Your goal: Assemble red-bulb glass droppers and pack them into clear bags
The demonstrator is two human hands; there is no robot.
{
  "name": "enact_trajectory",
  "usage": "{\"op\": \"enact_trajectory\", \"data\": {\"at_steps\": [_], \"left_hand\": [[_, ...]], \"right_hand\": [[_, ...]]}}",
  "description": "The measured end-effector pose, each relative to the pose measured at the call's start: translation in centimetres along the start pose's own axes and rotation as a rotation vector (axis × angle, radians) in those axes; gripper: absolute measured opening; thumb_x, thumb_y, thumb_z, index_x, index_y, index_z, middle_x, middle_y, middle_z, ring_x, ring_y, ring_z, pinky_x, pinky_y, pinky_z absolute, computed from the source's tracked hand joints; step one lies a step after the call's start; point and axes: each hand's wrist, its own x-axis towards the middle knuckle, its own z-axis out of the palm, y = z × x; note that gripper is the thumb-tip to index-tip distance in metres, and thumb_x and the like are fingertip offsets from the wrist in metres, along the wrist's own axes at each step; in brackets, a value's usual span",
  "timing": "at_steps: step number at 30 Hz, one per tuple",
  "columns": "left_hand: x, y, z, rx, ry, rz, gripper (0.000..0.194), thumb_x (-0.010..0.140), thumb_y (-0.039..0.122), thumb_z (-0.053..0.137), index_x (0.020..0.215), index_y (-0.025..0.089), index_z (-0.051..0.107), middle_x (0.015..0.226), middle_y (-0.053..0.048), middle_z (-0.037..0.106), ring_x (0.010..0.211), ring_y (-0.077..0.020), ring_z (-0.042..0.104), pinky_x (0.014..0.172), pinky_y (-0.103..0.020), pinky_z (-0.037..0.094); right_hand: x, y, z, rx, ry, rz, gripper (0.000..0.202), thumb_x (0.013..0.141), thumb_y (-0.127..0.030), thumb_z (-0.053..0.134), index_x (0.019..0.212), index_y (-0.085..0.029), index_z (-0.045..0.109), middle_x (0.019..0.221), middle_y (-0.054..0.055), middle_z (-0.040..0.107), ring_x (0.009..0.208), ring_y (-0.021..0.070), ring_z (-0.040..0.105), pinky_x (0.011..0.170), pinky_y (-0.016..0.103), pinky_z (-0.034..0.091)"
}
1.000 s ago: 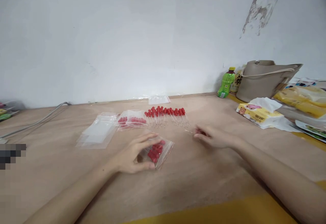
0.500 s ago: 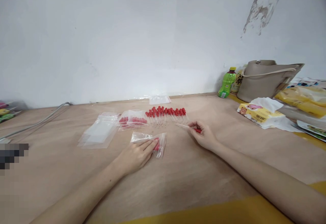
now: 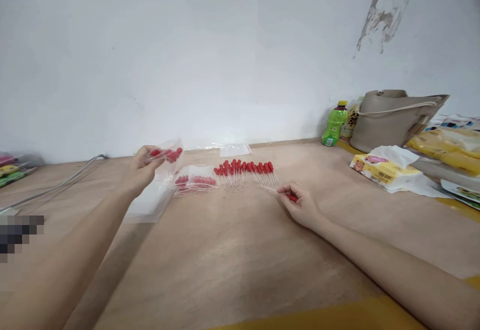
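Observation:
My left hand (image 3: 144,170) is raised at the left, closed on a clear plastic bag (image 3: 165,156) with red-headed pieces inside. Below it lie flat clear zip bags (image 3: 144,207). Just right of those rest filled bags (image 3: 197,180) showing red heads and thin pale stems. A fanned row of red-headed sticks (image 3: 234,167) lies in the middle, heads towards the wall. At its right end my right hand (image 3: 300,202) is closed around a red-headed piece (image 3: 291,197), mostly covered by the fingers. A pale stem (image 3: 268,188) reaches left from the fingertips.
At the back right stand a green bottle (image 3: 335,124) and a grey-beige bag (image 3: 378,120). A yellow tissue pack (image 3: 386,170) lies before them. A grey cable (image 3: 63,182) crosses the far left. A white packet (image 3: 235,150) lies by the wall.
My left hand has lifted the bag with red pieces off the table and carried it left and towards the wall. My right hand has stayed nearly still.

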Motion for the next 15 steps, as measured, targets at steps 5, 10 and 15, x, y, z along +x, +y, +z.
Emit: {"op": "enact_trajectory", "data": {"at_steps": [5,10,15], "left_hand": [[2.5,-5.1,1.7,0.163,-0.291,0.067,0.039,0.068,0.044,0.052,0.092,0.014,0.059,0.117,-0.009,0.055,0.109,-0.0237,0.048,0.094,-0.035,0.035],[1.9,-9.1,-0.7,0.415,-0.398,0.106,0.050,0.069,0.032,0.044,0.116,0.014,0.051,0.133,-0.005,0.041,0.123,-0.0219,0.034,0.104,-0.032,0.023],[-1.3,-9.8,-4.7,0.644,-0.319,0.061,0.052,0.076,0.043,0.043,0.117,0.011,0.047,0.130,-0.009,0.044,0.122,-0.0254,0.035,0.102,-0.039,0.025]], "right_hand": [[-0.1,0.3,0.0,0.002,0.000,0.011,0.008,0.075,-0.017,0.048,0.078,-0.018,0.055,0.076,0.003,0.053,0.069,0.0136,0.053,0.060,0.025,0.045],[-0.1,0.4,0.1,0.014,-0.018,0.003,0.008,0.074,-0.016,0.048,0.078,-0.018,0.055,0.076,0.003,0.053,0.070,0.0136,0.053,0.061,0.025,0.045],[-0.1,0.3,0.2,0.022,-0.051,0.068,0.009,0.075,-0.019,0.049,0.079,-0.018,0.057,0.078,0.005,0.053,0.071,0.0144,0.054,0.063,0.027,0.046]]}}
